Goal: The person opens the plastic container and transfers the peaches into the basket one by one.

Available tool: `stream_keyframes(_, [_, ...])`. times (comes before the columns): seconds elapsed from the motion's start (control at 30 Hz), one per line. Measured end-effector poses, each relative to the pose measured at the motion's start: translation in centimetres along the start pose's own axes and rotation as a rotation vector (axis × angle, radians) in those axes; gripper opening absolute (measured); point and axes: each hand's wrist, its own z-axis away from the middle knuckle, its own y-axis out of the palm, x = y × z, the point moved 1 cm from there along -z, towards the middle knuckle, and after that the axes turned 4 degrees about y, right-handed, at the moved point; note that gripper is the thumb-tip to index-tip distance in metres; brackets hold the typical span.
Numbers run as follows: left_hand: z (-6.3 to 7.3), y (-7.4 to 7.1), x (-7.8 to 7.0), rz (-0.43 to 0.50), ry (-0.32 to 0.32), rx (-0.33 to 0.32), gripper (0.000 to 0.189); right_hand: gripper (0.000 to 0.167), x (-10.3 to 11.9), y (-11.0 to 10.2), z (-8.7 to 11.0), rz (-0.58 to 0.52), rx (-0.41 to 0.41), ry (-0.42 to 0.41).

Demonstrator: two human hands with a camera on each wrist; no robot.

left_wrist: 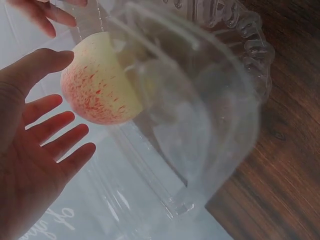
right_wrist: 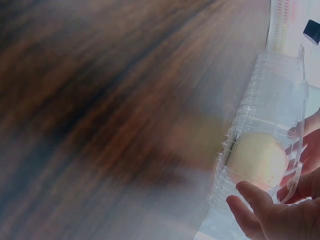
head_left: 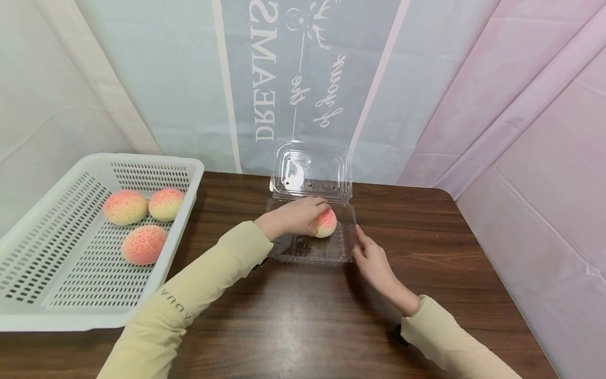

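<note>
A clear plastic clamshell box (head_left: 310, 259) lies on the wooden table, its lid (head_left: 312, 158) raised at the back. In its right half sits a yellow peach with red speckles (head_left: 325, 225). My left hand (head_left: 300, 215) reaches over the box from the left. In the left wrist view, the thumb's tip meets the edge of the peach (left_wrist: 97, 82), while the other fingers extend loosely beside it, spread apart. At the box's right wall is my right hand (head_left: 374, 263), fingers nearly straight with their tips right at the rim. The right wrist view shows the peach (right_wrist: 260, 157) through the wall.
A white perforated basket (head_left: 177, 221) stands on the left, holding a front peach (head_left: 144, 245), a back left peach (head_left: 125, 207) and a back right peach (head_left: 165, 204). Behind the table (head_left: 293, 326) hangs a printed cloth (head_left: 189, 79). Pale sheeting (head_left: 544, 173) borders the right side.
</note>
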Motion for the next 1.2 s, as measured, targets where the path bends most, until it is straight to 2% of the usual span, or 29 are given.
stream_keyframes(0.23, [-0.27, 0.3, 0.05, 0.002, -0.045, 0.066, 0.071, 0.05, -0.01, 0.05, -0.07, -0.009, 0.003, -0.004])
stream_keyframes(0.37, [-0.37, 0.38, 0.05, 0.037, -0.06, 0.092, 0.077, 0.05, 0.02, 0.07, -0.04, -0.015, 0.005, -0.002])
stream_keyframes(0.63, [-0.57, 0.64, -0.05, 0.06, -0.04, 0.111, 0.075, 0.05, 0.05, 0.1, -0.01, -0.014, 0.011, 0.006])
stream_keyframes(0.97, [-0.66, 0.58, -0.17, 0.04, 0.002, 0.07, 0.067, 0.05, 0.09, 0.09, 0.03, -0.011, 0.005, 0.011])
stream_keyframes(1.2, [-0.6, 0.73, -0.46, 0.04, -0.012, 0.142, 0.062, 0.05, 0.02, 0.04, 0.06, -0.014, 0.004, 0.012])
